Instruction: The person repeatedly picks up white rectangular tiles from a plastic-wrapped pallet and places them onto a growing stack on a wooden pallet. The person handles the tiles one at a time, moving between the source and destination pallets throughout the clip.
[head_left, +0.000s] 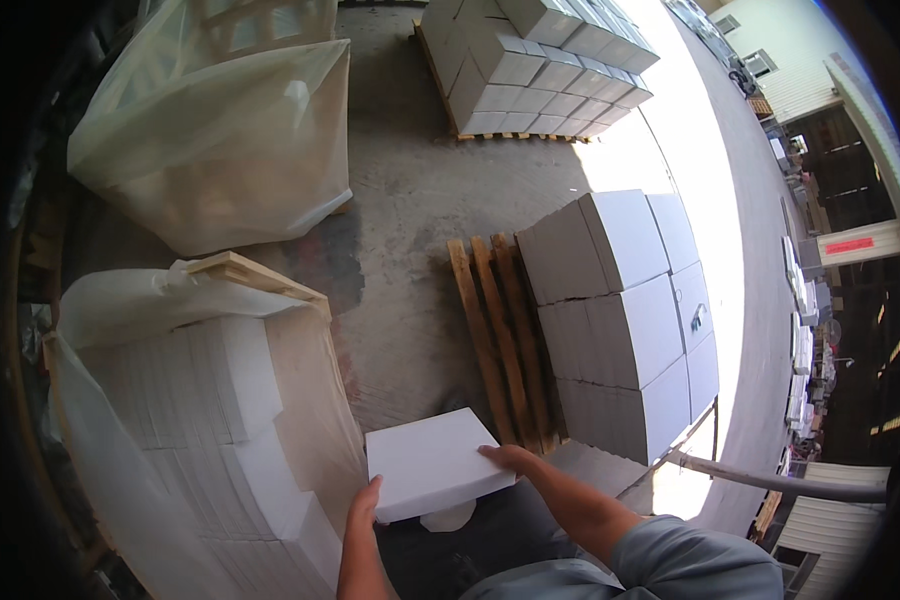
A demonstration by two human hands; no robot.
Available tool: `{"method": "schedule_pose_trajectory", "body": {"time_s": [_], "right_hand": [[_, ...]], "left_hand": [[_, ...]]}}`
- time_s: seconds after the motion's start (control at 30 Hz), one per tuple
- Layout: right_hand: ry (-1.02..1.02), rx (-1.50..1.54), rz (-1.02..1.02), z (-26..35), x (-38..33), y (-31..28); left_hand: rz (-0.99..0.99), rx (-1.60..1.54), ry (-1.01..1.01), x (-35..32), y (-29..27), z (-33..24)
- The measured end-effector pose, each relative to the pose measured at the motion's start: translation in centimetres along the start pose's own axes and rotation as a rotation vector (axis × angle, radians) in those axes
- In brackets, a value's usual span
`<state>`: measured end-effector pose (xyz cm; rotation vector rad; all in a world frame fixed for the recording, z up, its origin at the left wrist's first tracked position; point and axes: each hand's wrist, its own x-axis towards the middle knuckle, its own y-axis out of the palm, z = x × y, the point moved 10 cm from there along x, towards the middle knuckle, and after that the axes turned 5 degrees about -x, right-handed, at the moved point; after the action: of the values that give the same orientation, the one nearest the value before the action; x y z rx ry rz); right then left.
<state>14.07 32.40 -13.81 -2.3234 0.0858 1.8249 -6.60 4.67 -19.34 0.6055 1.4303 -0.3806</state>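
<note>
A flat white box [438, 462] is held level in front of my body, its top face turned up. My left hand [366, 502] is closed on its near left corner, with the thumb showing at the edge. My right hand [504, 457] grips the right side, thumb on top and the other fingers hidden underneath. To the left, an open wooden-framed crate [322, 305] lined with plastic sheet holds stacks of white boxes [260, 470]. On my right, more white boxes [625, 330] stand stacked on a wooden pallet [498, 340], whose slats show along the left part.
A large plastic-wrapped crate [220, 140] stands at the far left. Ahead, another pallet carries a tall stack of white cartons [560, 80]. Concrete floor [400, 200] runs between them. A sunlit lane [750, 250] and sheds lie to the right, with a grey pole [770, 478] nearer.
</note>
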Motion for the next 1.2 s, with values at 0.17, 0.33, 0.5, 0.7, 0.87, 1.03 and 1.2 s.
{"method": "schedule_pose_trajectory", "body": {"time_s": [0.17, 0.33, 0.5, 0.7, 0.87, 1.03, 1.2], "right_hand": [[-0.060, 0.209, 0.034, -2.9, -0.9, -7.0], [-0.088, 0.504, 0.124, -6.8, 0.5, -12.2], [-0.097, 0.780, 0.157, -7.4, -2.5, -17.0], [-0.038, 1.047, 0.140, -6.7, 2.2, -18.1], [0.018, 1.293, 0.141, -3.8, 3.8, -21.0], [-0.052, 1.420, 0.065, 1.4, 10.8, -25.1], [-0.160, 1.524, -0.090, 5.7, 20.7, -31.1]], "left_hand": [[-0.060, 0.254, 0.054, -1.1, 7.6, -8.0], [-0.083, 0.494, 0.012, -2.4, 17.7, -15.6], [-0.058, 0.733, 0.143, 2.0, 25.7, -24.4], [-0.064, 1.037, 0.091, 8.6, 33.6, -32.2], [-0.080, 1.250, -0.010, 12.7, 41.0, -38.0], [-0.093, 1.300, 0.087, 16.8, 47.1, -46.4], [-0.049, 1.352, 0.262, 19.5, 56.1, -53.4]]}}
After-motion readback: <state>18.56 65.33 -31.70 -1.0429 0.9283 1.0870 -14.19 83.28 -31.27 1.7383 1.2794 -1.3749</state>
